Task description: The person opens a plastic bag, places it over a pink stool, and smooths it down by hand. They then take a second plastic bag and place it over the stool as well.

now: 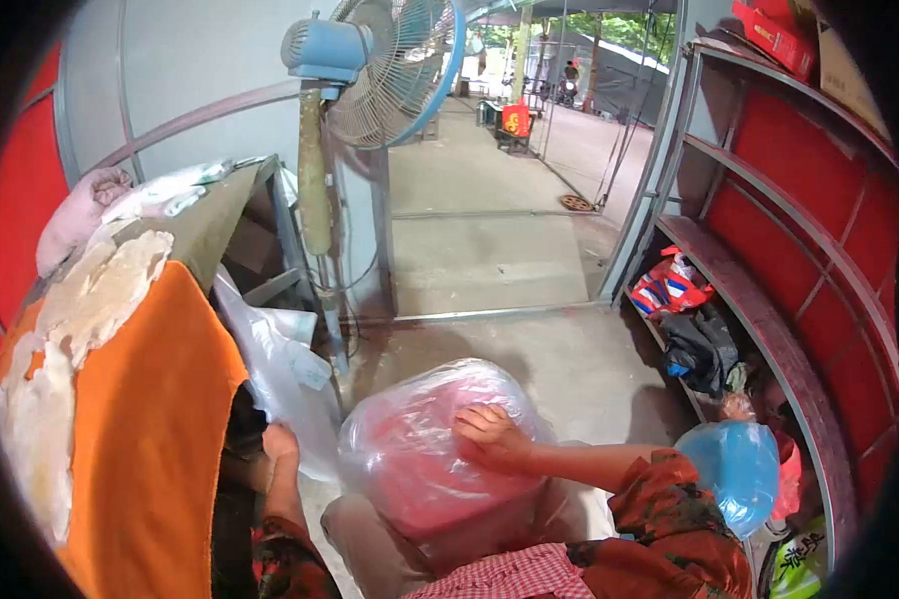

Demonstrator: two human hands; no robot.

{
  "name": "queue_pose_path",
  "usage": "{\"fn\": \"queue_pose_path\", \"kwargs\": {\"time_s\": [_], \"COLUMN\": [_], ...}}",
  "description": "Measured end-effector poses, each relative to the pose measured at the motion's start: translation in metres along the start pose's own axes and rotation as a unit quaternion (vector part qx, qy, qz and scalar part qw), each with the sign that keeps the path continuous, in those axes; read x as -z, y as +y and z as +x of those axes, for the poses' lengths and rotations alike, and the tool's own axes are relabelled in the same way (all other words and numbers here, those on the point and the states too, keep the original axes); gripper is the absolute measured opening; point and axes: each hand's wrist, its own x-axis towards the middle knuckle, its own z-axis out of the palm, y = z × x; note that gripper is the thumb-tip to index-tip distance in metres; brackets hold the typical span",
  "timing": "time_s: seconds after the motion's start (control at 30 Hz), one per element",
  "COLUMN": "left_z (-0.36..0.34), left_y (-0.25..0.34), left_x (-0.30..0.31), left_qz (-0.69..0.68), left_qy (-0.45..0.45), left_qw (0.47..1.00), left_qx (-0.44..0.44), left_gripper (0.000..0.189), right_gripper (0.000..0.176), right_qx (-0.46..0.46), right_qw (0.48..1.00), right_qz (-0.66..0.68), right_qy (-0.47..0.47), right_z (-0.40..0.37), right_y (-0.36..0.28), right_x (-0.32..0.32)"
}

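Note:
A pink bundle wrapped in clear plastic (410,469) rests on my lap, between my knees. My right hand (489,436) lies on top of it, palm down, holding nothing, with the fingers stretched over the film. Off to the left, my left hand (281,442) is closed beside the orange cloth (155,419) on the table. Its fingers face the dark space under the table, and what they grip, if anything, is hidden. Just beyond that hand hangs a clear plastic sheet or bag (295,399). A pink checked cloth (509,577) covers my waist.
A blue standing fan (395,70) is ahead, by the doorway. Torn pale fabric (110,285) and a rolled pink cloth (80,212) lie on the left table. Along the right wall runs a metal shelf (739,270), with bags and a blue plastic-covered item (734,474) low down.

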Motion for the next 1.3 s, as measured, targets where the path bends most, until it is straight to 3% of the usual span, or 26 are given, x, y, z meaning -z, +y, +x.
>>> {"fn": "queue_pose_path", "kwargs": {"time_s": [0.13, 0.17, 0.27, 0.37, 0.47, 0.57, 0.6, 0.67, 0.7, 0.77, 0.8, 0.83, 0.87, 0.9, 0.93, 1.0, 1.1, 1.13, 1.23, 1.3], "left_z": [-0.019, -0.022, -0.017, 0.017, 0.005, -0.021, -0.037, -0.099, -0.160, -0.211, -0.226, -0.255, -0.283, -0.288, -0.290, -0.294, -0.312, -0.318, -0.324, -0.323], "left_y": [-0.003, -0.001, 0.006, -0.003, 0.002, -0.028, -0.044, -0.130, -0.197, -0.246, -0.257, -0.270, -0.288, -0.271, -0.243, -0.227, -0.275, -0.271, -0.247, -0.266], "left_x": [-0.010, -0.015, -0.009, -0.004, 0.008, -0.018, -0.019, -0.071, -0.106, -0.117, -0.123, -0.117, -0.117, -0.086, -0.037, 0.018, 0.062, 0.083, 0.120, 0.128], "left_qz": [-0.037, -0.056, -0.041, -0.007, -0.037, 0.091, 0.147, 0.244, 0.180, 0.173, 0.233, 0.092, -0.058, -0.233, -0.396, -0.575, -0.683, -0.660, -0.686, -0.716], "left_qy": [0.084, 0.186, 0.202, 0.130, 0.143, 0.127, 0.051, -0.116, -0.171, -0.189, -0.181, -0.092, 0.000, 0.012, 0.031, 0.096, 0.163, 0.142, 0.156, 0.060], "left_qw": [0.992, 0.975, 0.974, 0.989, 0.978, 0.971, 0.966, 0.928, 0.948, 0.956, 0.948, 0.988, 0.995, 0.972, 0.907, 0.788, 0.668, 0.683, 0.615, 0.608], "left_qx": [-0.084, -0.110, -0.096, -0.072, -0.145, -0.183, -0.208, -0.255, -0.201, -0.139, -0.117, -0.088, -0.086, 0.027, 0.141, 0.196, 0.245, 0.278, 0.356, 0.337], "left_gripper": [0.024, 0.022, 0.019, 0.015, 0.019, 0.021, 0.025, 0.025, 0.027, 0.042, 0.042, 0.026, 0.015, 0.011, 0.009, 0.006, 0.008, 0.012, 0.013, 0.029], "right_gripper": [0.045, 0.045, 0.045, 0.041, 0.038, 0.035, 0.035, 0.036, 0.036, 0.035, 0.035, 0.035, 0.035, 0.036, 0.037, 0.037, 0.038, 0.039, 0.039, 0.039], "right_qx": [-0.017, -0.021, -0.010, 0.000, -0.005, 0.017, 0.010, -0.003, 0.003, 0.000, -0.003, -0.006, -0.007, -0.015, -0.016, -0.011, -0.001, 0.001, 0.011, 0.015], "right_qw": [1.000, 1.000, 1.000, 1.000, 1.000, 0.999, 0.999, 0.999, 1.000, 0.999, 0.999, 0.999, 0.999, 1.000, 1.000, 1.000, 1.000, 1.000, 1.000, 0.999], "right_qz": [0.001, -0.002, -0.012, -0.020, -0.008, -0.008, -0.005, 0.002, 0.016, 0.012, 0.001, 0.000, 0.001, -0.004, 0.000, 0.000, 0.003, 0.006, -0.007, -0.019], "right_qy": [-0.011, -0.014, 0.001, 0.010, 0.015, 0.033, 0.033, 0.050, 0.026, 0.036, 0.053, 0.047, 0.037, 0.010, 0.007, 0.012, 0.016, 0.019, 0.018, 0.030], "right_z": [0.004, 0.005, 0.002, 0.006, 0.006, 0.002, 0.004, 0.008, -0.001, 0.011, 0.016, 0.013, 0.008, 0.009, 0.007, 0.008, 0.005, 0.003, 0.001, -0.001], "right_y": [-0.004, -0.005, -0.002, -0.007, -0.002, 0.011, 0.011, -0.003, -0.008, -0.002, 0.001, 0.000, -0.003, -0.002, -0.004, -0.003, 0.004, 0.005, 0.007, 0.010], "right_x": [0.007, 0.006, 0.001, 0.009, 0.004, -0.012, -0.016, -0.004, -0.002, -0.003, -0.004, -0.003, -0.003, -0.002, -0.001, 0.001, -0.006, -0.007, -0.008, -0.012]}}
